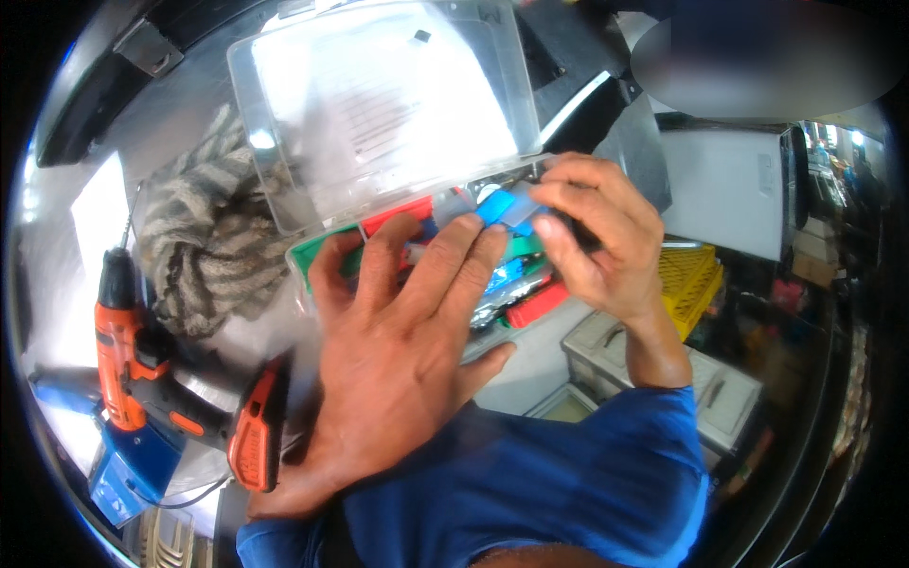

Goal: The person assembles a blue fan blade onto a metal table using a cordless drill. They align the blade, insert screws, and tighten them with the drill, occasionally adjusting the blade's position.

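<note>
An open clear plastic organizer box (295,254) sits in front of me, its compartments filled with red, green, blue and silvery small items. My left hand (402,327) lies over it with fingers stretched out. Its fingertips reach down among the contents, close to a bright blue piece (494,206). From the right, my right hand (611,232) pinches a small translucent bluish plastic piece (521,210) above the compartments. What exactly this piece is, I cannot make out. The hinged clear lid (383,95) stands open on the far side, with a whitish sheet behind it.
An orange and black cordless drill (123,364) with a bit lies at the left, by a blue tool (137,464). A striped grey cloth (213,227) is bunched beside the box. Grey cases (701,388) and a yellow crate (688,284) stand lower at the right.
</note>
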The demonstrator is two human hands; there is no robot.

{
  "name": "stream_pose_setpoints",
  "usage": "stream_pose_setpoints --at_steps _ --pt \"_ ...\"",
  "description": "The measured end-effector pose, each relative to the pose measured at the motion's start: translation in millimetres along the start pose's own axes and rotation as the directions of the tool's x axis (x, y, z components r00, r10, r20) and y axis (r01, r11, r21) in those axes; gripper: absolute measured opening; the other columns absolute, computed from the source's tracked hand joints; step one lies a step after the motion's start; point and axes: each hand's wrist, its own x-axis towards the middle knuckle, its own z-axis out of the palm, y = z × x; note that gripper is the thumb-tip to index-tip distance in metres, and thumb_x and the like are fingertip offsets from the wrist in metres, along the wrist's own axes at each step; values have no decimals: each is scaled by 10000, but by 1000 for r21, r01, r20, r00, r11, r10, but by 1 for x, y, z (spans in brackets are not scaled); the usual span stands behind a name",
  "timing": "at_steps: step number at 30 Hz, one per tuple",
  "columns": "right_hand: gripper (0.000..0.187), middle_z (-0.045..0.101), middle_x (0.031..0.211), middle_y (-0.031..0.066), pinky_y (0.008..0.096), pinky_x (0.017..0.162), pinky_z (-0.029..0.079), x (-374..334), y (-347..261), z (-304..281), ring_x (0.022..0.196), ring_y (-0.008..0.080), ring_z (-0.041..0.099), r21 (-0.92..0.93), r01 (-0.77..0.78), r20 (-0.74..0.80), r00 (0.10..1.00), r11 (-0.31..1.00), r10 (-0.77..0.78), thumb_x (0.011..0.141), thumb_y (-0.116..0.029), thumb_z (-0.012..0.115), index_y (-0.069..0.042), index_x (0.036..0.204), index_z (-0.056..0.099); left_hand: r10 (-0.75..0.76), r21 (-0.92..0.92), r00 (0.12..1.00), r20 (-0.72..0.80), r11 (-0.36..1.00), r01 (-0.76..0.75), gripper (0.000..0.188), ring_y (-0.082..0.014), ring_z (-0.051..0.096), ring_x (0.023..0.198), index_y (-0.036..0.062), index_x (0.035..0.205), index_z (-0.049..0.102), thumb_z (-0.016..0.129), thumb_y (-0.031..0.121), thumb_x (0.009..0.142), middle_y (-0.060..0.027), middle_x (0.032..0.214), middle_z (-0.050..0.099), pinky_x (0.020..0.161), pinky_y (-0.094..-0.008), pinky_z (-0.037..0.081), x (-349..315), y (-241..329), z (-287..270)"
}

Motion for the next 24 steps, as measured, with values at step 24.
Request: stream_pose_setpoints --at_steps 24 --pt "226 713 1121 209 431 991 526 -20 -86 -15 1078 316 688 397 208 -258 960 894 -109 915 -60 697 35 1120 712 311 184 868 -387 949 -257 906 -376 363 1489 88 1417 569 921 394 640 -163 1564 440 1247 -594 229 -2 -5 26"
